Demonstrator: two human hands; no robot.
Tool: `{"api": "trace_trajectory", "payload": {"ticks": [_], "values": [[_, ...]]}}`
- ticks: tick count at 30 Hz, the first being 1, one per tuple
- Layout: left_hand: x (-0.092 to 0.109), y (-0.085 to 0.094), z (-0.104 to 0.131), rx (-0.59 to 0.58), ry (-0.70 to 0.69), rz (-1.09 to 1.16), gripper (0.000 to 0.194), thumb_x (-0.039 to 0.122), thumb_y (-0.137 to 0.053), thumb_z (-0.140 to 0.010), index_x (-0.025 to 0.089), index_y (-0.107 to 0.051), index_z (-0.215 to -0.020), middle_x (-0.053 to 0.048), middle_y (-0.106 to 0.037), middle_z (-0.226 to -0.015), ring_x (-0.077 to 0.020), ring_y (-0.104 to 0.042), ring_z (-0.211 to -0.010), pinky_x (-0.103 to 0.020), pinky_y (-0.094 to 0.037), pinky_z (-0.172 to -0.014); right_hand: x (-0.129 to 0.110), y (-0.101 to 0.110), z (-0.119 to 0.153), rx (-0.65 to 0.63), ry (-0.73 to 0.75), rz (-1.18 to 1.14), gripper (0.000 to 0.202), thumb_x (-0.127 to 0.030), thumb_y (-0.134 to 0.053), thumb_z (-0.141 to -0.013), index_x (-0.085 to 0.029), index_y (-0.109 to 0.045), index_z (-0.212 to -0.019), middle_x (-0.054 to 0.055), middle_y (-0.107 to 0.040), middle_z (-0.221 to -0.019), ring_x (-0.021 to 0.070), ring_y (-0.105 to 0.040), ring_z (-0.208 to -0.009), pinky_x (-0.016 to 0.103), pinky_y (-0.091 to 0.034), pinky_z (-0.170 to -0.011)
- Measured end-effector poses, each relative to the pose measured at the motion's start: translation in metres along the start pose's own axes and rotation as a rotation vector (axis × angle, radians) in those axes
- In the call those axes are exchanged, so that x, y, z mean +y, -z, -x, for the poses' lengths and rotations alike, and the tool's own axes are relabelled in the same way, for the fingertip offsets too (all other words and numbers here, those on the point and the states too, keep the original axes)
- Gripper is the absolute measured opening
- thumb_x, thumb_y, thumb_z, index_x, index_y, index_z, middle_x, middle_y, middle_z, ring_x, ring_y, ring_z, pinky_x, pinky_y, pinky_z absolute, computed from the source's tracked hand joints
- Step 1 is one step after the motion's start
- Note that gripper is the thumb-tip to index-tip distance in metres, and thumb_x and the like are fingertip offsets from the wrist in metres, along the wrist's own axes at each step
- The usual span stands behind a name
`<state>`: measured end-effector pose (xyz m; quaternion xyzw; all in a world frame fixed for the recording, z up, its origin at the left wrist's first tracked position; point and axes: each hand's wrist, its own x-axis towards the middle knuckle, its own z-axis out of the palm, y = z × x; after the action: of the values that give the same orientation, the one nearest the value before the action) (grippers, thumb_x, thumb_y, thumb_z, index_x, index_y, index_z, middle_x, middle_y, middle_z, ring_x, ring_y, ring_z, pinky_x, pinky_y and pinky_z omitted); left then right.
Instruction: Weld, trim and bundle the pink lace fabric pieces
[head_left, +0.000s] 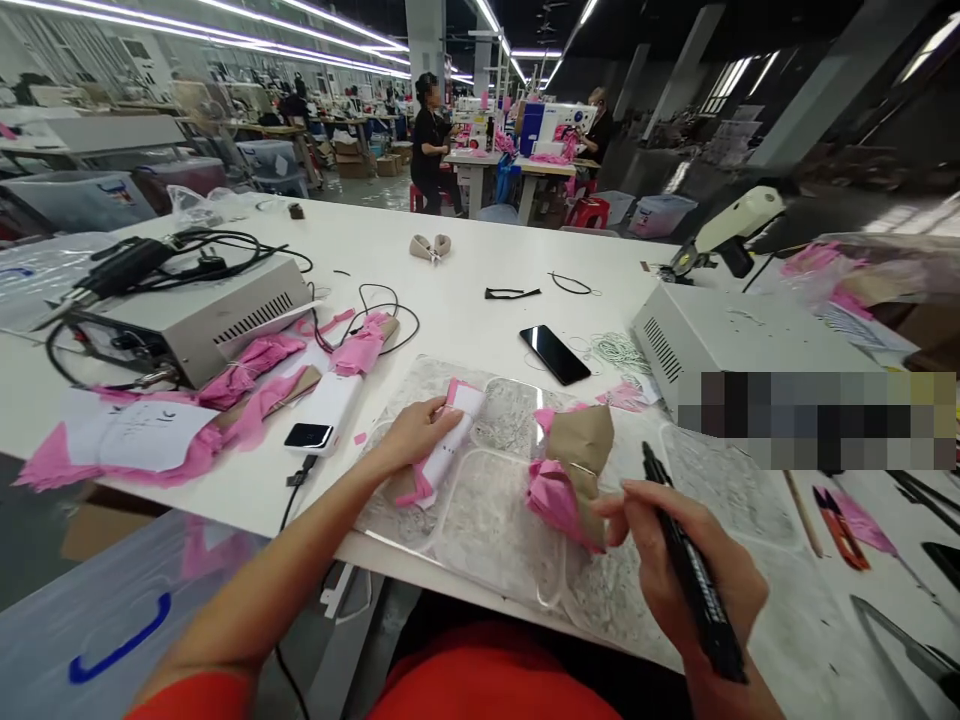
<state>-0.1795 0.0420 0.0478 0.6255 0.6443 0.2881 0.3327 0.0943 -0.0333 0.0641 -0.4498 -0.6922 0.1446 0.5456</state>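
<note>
Here, at a white desk (465,300) on a garment factory floor, a worker steadies two small bundles of pink fabric over a clear plastic sheet (487,500) laid on a marbled mat. The left hand (412,435) lies flat, fingers closed down on a white-and-pink folded piece (450,440) near the sheet's left side, its forearm reaching in low from the lower left. The right hand (675,570) is wrapped around a black marker (694,580), tip pointing up and away, while its fingertips also pinch the lower edge of a bundle of pink fabric with a tan paper pattern (574,470), which stands just right of the sheet's middle, well apart from the left hand's piece. Handling this well appears to call for pressing each piece flat so the layers do not slip, and keeping the pen's tip clear of the cloth until paper and fabric edges line up; a loose pinch could let the tan pattern slide off the pink. A black phone (555,354) rests beyond the sheet, a smaller device on a white block (322,420) to the left, with grey machine boxes (195,325) at either side, cables and more pink scraps around them. Other people work at sewing stations far behind.
</note>
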Motion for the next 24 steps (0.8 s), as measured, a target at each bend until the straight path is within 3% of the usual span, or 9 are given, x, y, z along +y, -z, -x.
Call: {"api": "trace_trajectory", "payload": {"ticks": [3, 5, 7, 9, 13, 17, 21, 24], "values": [[-0.002, -0.001, -0.011, -0.010, -0.055, -0.385, 0.034, 0.035, -0.038, -0.090, 0.015, -0.066, -0.093, -0.010, -0.065, -0.084, -0.0234, -0.058, -0.078, -0.031, -0.040, -0.070, 0.006, 0.009, -0.001, 0.010, 0.007, 0.127, 0.020, -0.022, -0.060, -0.083, -0.022, -0.060, -0.104, 0.003, -0.072, -0.085, 0.0146, -0.067, -0.067, 0.028, -0.055, -0.068], [0.001, -0.004, -0.008, 0.097, -0.077, -0.522, 0.036, 0.027, -0.032, -0.091, 0.014, -0.064, -0.101, -0.013, -0.065, -0.096, -0.0254, -0.059, -0.088, -0.034, -0.041, -0.076, 0.013, 0.009, 0.002, -0.059, 0.033, 0.211, 0.027, -0.026, -0.061, -0.083, -0.022, -0.059, -0.109, 0.005, -0.071, -0.094, 0.0166, -0.068, -0.078, 0.028, -0.055, -0.072], [0.007, -0.007, 0.002, 0.236, -0.131, -0.541, 0.037, 0.025, -0.033, -0.091, 0.015, -0.063, -0.108, -0.014, -0.064, -0.103, -0.0256, -0.058, -0.095, -0.034, -0.042, -0.081, 0.023, 0.006, 0.005, -0.125, 0.041, 0.275, 0.032, -0.030, -0.059, -0.083, -0.021, -0.056, -0.114, 0.007, -0.069, -0.103, 0.0186, -0.068, -0.086, 0.031, -0.055, -0.076], [0.018, -0.013, 0.014, 0.259, -0.225, -0.398, 0.036, 0.030, -0.036, -0.091, 0.017, -0.065, -0.108, -0.011, -0.065, -0.102, -0.0239, -0.059, -0.094, -0.033, -0.042, -0.082, 0.033, 0.002, 0.010, -0.149, -0.009, 0.326, 0.034, -0.033, -0.057, -0.084, -0.021, -0.054, -0.116, 0.009, -0.068, -0.106, 0.0205, -0.068, -0.090, 0.034, -0.055, -0.078], [0.047, -0.040, 0.025, 0.004, -0.257, 0.025, 0.033, 0.042, -0.047, -0.086, 0.020, -0.071, -0.090, -0.005, -0.069, -0.085, -0.0211, -0.060, -0.078, -0.028, -0.043, -0.070, 0.047, -0.002, 0.015, -0.228, -0.183, 0.391, 0.038, -0.039, -0.056, -0.084, -0.021, -0.051, -0.118, 0.008, -0.069, -0.098, 0.0225, -0.068, -0.090, 0.036, -0.055, -0.076], [0.066, -0.071, 0.011, -0.220, -0.173, 0.169, 0.038, 0.047, -0.051, -0.082, 0.017, -0.068, -0.063, -0.001, -0.059, -0.057, -0.0168, -0.052, -0.057, -0.025, -0.034, -0.056, 0.050, -0.001, 0.015, -0.308, -0.278, 0.363, 0.040, -0.040, -0.054, -0.084, -0.021, -0.048, -0.119, 0.006, -0.070, -0.095, 0.0218, -0.069, -0.084, 0.034, -0.054, -0.070], [0.073, -0.085, 0.004, -0.329, -0.127, 0.265, 0.028, 0.040, -0.058, -0.076, 0.017, -0.072, -0.080, -0.004, -0.067, -0.071, -0.0167, -0.057, -0.062, -0.024, -0.037, -0.058, 0.054, 0.002, 0.018, -0.285, -0.252, 0.272, 0.035, -0.034, -0.054, -0.084, -0.021, -0.050, -0.116, 0.006, -0.069, -0.101, 0.0195, -0.069, -0.084, 0.030, -0.054, -0.070], [0.074, -0.087, 0.011, -0.351, -0.071, 0.296, 0.034, 0.038, -0.057, -0.078, 0.017, -0.071, -0.099, -0.003, -0.067, -0.070, -0.0114, -0.049, -0.049, -0.022, -0.034, -0.050, 0.057, 0.004, 0.019, -0.279, -0.246, 0.223, 0.035, -0.032, -0.054, -0.084, -0.020, -0.051, -0.117, 0.006, -0.069, -0.102, 0.0185, -0.069, -0.085, 0.030, -0.054, -0.073]]}}
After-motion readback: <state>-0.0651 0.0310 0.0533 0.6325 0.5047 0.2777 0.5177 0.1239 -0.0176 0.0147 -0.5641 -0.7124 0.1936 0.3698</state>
